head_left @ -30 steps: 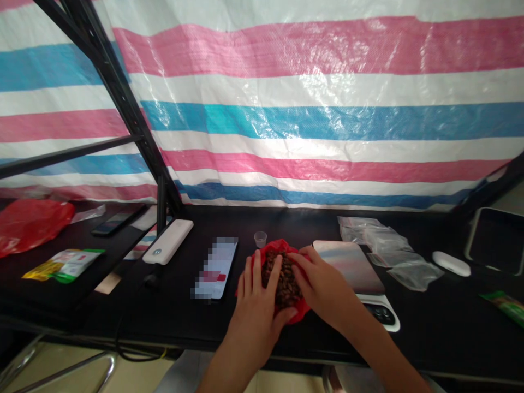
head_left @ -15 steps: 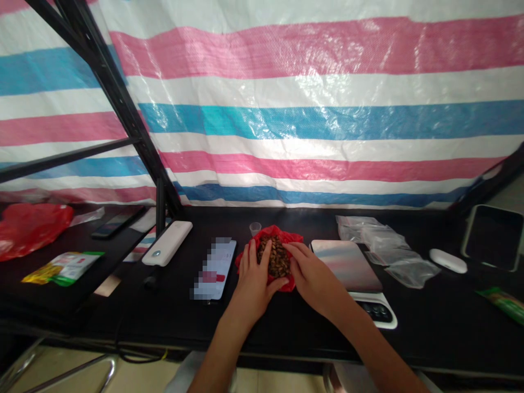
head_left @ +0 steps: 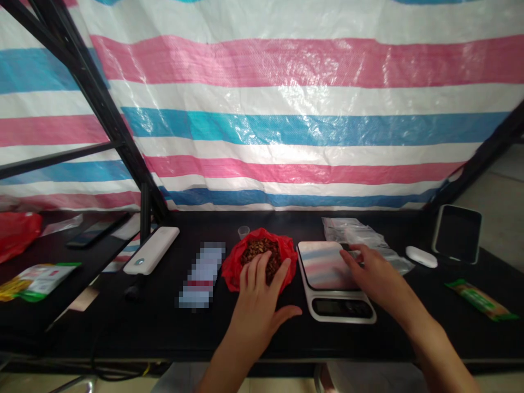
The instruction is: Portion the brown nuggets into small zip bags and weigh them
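A red plastic bag [head_left: 235, 273] lies rolled open, filled with small brown seed-like pieces [head_left: 262, 246]. My left hand [head_left: 260, 289] rests over its near side, fingers spread on the pieces and thumb stretched out to the right. Right of the bag is a white kitchen scale [head_left: 323, 267] with a shiny metal plate and a dark display along its front. Over the scale's right side reaches my right hand [head_left: 370, 270], its thumb and fingers apart, close to the clear zip bags [head_left: 356, 229]. I see nothing held in it.
Left of the red bag lies a phone [head_left: 202, 273], and beyond it a white power bank [head_left: 151, 251]. A small clear cup [head_left: 243, 231] stands behind the bag. To the right are a white case [head_left: 421, 256], a dark-screened device [head_left: 457, 233] and a green packet [head_left: 481, 300].
My right hand has left the red bag and moved right, over the scale. My left hand stays at the bag, its thumb now farther out. The view has shifted right.
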`<state>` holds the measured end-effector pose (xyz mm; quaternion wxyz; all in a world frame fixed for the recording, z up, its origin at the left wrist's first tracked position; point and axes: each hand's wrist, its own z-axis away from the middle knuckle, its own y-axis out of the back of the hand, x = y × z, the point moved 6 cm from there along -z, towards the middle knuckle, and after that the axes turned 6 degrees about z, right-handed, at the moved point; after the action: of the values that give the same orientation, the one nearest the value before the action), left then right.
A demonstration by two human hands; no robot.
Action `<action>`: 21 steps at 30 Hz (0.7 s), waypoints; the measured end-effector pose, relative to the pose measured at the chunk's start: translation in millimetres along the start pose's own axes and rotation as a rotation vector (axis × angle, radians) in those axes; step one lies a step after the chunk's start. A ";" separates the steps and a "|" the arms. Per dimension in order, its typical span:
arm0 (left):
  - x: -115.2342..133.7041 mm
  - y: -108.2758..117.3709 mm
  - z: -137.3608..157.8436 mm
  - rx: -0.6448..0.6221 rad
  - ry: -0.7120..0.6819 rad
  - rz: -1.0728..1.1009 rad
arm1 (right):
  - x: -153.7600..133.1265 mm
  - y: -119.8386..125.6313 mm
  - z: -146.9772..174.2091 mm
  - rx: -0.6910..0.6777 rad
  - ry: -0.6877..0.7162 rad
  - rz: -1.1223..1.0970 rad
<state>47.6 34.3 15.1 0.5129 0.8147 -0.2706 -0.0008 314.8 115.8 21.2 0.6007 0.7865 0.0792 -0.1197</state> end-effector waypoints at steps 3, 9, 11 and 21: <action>24.0 -9.2 -2.8 -0.029 -0.060 0.017 | 0.1 -3.5 -2.6 -0.001 0.009 -0.078; 36.2 -17.3 -14.9 0.013 -0.024 -0.044 | -4.2 16.2 -5.0 0.099 0.019 -0.227; 32.3 -18.0 -17.7 0.010 -0.019 -0.044 | -3.3 31.3 -11.6 0.190 0.052 -0.236; 26.4 -25.6 -17.7 -0.002 -0.031 -0.027 | -8.1 19.8 -111.7 0.081 0.106 0.057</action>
<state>86.4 45.8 9.4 0.5092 0.8176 -0.2678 -0.0207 322.8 218.3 69.7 0.5664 0.8174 0.0838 -0.0638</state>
